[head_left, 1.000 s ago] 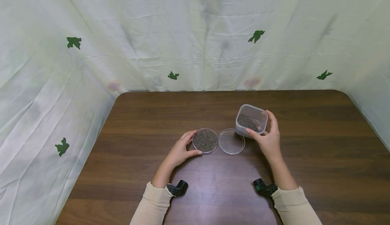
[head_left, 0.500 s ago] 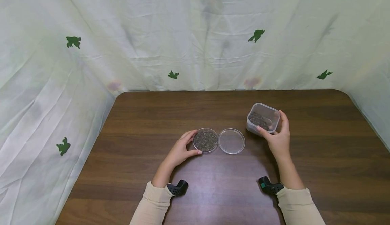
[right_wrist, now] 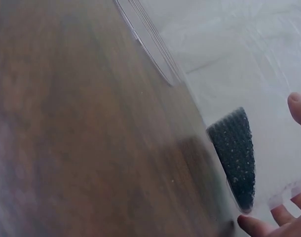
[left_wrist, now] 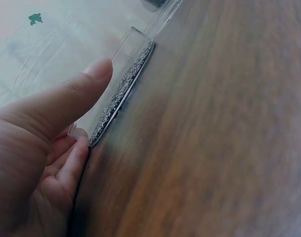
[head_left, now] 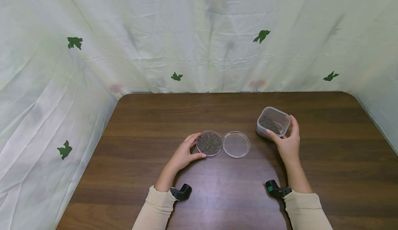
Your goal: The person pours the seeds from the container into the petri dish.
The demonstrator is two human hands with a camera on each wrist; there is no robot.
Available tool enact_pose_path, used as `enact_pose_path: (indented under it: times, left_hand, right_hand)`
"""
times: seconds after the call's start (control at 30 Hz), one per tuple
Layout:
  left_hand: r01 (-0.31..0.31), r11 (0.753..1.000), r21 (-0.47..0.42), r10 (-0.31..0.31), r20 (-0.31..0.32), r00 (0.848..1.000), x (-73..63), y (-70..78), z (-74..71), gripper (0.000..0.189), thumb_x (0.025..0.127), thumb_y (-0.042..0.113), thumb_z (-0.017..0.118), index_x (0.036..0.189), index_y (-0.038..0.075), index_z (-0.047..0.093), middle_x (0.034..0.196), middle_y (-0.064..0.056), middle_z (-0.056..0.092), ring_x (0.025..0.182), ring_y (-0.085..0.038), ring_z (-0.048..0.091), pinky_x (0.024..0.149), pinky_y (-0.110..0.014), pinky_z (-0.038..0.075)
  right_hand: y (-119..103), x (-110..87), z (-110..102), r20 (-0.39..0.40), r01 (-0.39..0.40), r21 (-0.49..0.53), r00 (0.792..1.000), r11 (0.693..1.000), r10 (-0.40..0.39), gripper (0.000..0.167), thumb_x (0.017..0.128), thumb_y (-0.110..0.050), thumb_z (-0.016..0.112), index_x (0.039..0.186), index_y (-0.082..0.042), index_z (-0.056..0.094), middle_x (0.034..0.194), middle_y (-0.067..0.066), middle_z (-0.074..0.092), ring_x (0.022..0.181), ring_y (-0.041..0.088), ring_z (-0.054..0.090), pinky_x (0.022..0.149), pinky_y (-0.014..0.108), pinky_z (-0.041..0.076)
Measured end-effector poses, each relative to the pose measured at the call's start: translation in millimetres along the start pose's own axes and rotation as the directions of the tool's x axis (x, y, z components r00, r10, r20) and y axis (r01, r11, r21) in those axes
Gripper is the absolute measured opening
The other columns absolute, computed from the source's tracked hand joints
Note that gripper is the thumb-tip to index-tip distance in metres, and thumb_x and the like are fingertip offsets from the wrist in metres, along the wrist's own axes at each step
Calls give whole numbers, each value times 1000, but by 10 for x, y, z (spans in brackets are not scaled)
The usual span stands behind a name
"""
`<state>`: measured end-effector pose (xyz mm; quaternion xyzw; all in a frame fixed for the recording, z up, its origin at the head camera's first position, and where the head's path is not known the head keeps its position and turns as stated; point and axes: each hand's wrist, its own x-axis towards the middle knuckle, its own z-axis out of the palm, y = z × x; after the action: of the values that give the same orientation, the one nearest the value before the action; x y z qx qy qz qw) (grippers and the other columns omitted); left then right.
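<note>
A round clear petri dish (head_left: 210,131) full of small dark grey seeds (head_left: 209,143) lies on the table. My left hand (head_left: 181,157) holds it from the left, thumb on the near side and fingers round the far side. In the left wrist view the seeds (left_wrist: 123,91) form a thin layer behind the clear wall. Close beside it on the right lies an empty clear dish or lid (head_left: 236,145). My right hand (head_left: 288,146) grips a square clear plastic container (head_left: 281,117) by its right side, tilted to the left. Dark seeds (right_wrist: 237,158) are heaped in its lower corner.
The brown wooden table (head_left: 149,116) reaches back to a pale curtain (head_left: 199,43) with green leaf shapes. Another curtain hangs along its left edge. A black wrist camera (head_left: 181,192) sits on the left wrist, another camera (head_left: 277,189) on the right.
My right hand has moved the container to the right, from above the empty dish's edge to a spot clear of it. My left hand and the petri dish have stayed put.
</note>
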<state>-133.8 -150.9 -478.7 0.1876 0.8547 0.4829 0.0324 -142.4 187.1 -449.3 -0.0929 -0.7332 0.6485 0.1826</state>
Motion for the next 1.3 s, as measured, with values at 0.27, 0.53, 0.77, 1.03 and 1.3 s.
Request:
enact_pose_path:
  times: [0.27, 0.53, 0.77, 1.03, 1.3]
  left_hand:
    - [-13, 1000, -11, 13, -2, 1000, 5, -22, 1, 76, 69, 17, 78, 133, 0, 40, 133, -18, 38, 118, -30, 43, 100, -32, 35]
    - [10, 1000, 23, -10, 8, 1000, 3, -1, -1, 77, 69, 18, 78, 134, 1, 39, 133, -17, 37, 118, -28, 43, 100, -27, 35]
    - [18, 1000, 24, -18, 8, 1000, 4, 0, -3, 77, 69, 18, 78, 134, 2, 39, 133, -17, 37, 118, -28, 43, 100, -27, 35]
    - [15, 1000, 15, -15, 7, 1000, 4, -1, -2, 78, 69, 18, 78, 134, 2, 39, 134, -17, 37, 119, -27, 42, 100, -28, 34]
    - [8, 1000, 1, -8, -16, 1000, 11, 32, 18, 76, 68, 7, 78, 132, -4, 39, 132, -22, 37, 118, -32, 42, 100, -35, 35]
  right_hand:
    - [163, 57, -22, -13, 5, -45, 1000, 999, -6, 92, 67, -5, 78, 141, -13, 24, 135, 7, 35, 120, 19, 34, 97, 46, 38]
    - [180, 68, -30, -22, 12, -73, 1000, 997, -14, 92, 67, -6, 78, 141, -11, 23, 137, 7, 34, 122, 16, 32, 99, 43, 35]
    - [177, 64, -35, -20, 10, -64, 1000, 998, -12, 92, 69, -10, 78, 141, -9, 21, 138, 8, 33, 125, 16, 30, 104, 36, 29]
    - [188, 68, -31, 10, -9, 2, 1000, 1000, 9, 96, 72, -8, 75, 143, -10, 10, 142, 12, 24, 128, 18, 25, 107, 34, 23]
    - [-37, 1, -4, -1, 25, 37, 1000, 999, -25, 98, 69, 0, 73, 142, -5, 6, 142, 18, 15, 131, 24, 17, 109, 31, 15]
